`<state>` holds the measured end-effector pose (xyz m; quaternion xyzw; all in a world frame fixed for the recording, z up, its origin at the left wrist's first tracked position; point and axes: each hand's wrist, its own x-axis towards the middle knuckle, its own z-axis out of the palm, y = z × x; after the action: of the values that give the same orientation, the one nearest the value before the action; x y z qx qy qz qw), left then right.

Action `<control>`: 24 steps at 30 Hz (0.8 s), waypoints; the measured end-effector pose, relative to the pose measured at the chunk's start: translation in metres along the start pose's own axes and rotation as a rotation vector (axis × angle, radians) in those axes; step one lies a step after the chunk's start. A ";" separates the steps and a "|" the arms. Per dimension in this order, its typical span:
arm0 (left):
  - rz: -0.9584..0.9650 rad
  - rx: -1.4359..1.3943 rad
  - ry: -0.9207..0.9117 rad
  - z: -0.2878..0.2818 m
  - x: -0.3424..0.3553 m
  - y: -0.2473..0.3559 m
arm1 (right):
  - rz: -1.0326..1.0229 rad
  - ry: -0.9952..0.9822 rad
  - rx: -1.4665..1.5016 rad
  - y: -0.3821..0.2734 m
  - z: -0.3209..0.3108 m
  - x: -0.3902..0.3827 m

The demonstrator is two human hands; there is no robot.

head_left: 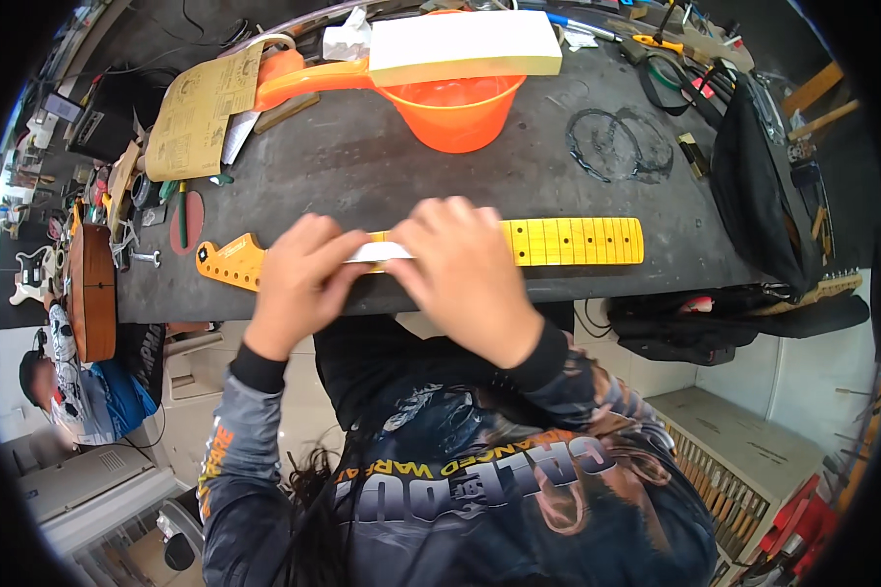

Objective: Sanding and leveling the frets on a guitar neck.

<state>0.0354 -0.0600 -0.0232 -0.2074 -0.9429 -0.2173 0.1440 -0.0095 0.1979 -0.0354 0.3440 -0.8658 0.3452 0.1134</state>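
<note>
A yellow guitar neck [578,242] with dark fret markers lies across the near part of the dark workbench, its headstock to the left and the fretboard facing up. Both hands are over its middle. Between them stretches a small white strip [382,252], perhaps paper or sandpaper, pressed against the neck. My left hand [299,279] pinches its left end with thumb and fingers. At the other end, my right hand [465,279] is closed on the strip, its fingers slightly blurred. The hands cover part of the neck beneath them.
An orange dipper [460,122] stands behind the neck, with a white block [465,49] across its rim. Brown sandpaper [201,112] lies at back left, near a wrench [145,257]. Wet rings [602,147] mark the bench; a black bag [764,196] sits right. Another person [78,391] is far left.
</note>
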 end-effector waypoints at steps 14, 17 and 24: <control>0.200 -0.079 0.072 0.094 0.077 0.087 | 0.219 -0.083 0.062 0.088 -0.117 -0.047; 0.123 -0.049 0.049 0.028 0.023 0.024 | 0.052 -0.015 -0.021 0.025 -0.036 -0.016; 0.035 0.004 -0.016 -0.014 -0.008 -0.013 | -0.047 -0.016 -0.030 -0.012 0.014 0.006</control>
<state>0.0393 -0.0799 -0.0186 -0.2253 -0.9407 -0.2113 0.1404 -0.0056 0.1791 -0.0369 0.3652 -0.8636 0.3264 0.1196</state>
